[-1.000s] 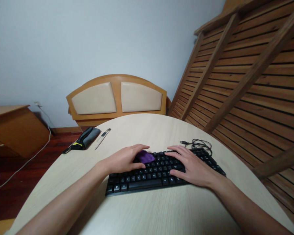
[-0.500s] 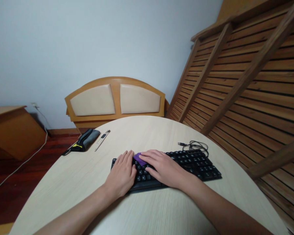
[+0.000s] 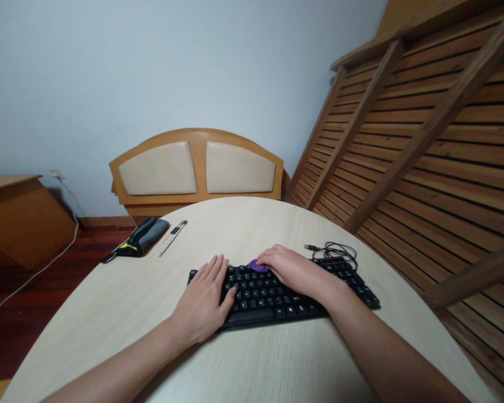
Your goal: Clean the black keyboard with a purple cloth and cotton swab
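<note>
A black keyboard (image 3: 260,315) lies on the pale wooden table, its coiled cable at the far right. My left hand (image 3: 205,296) rests flat on the keyboard's left end, fingers stretched and thumb apart. At the far edge of the keys, my right hand (image 3: 288,268) has its fingers bent over a lump of purple cleaning gel (image 3: 258,266). The gel looks soft and rounded and touches the top rows of keys; part of it is hidden under the fingertips.
A folded black, grey and yellow cloth item (image 3: 143,238) lies at the table's left edge. Beside it is a slim tool in clear packaging (image 3: 173,238). The USB cable (image 3: 338,252) sits behind the keyboard. A slatted wooden frame (image 3: 403,168) leans on the right.
My right hand has moved away from me and slightly right, taking the gel to the top rows of keys. The gel looks rounder. My left hand stays on the left end, thumb farther out.
</note>
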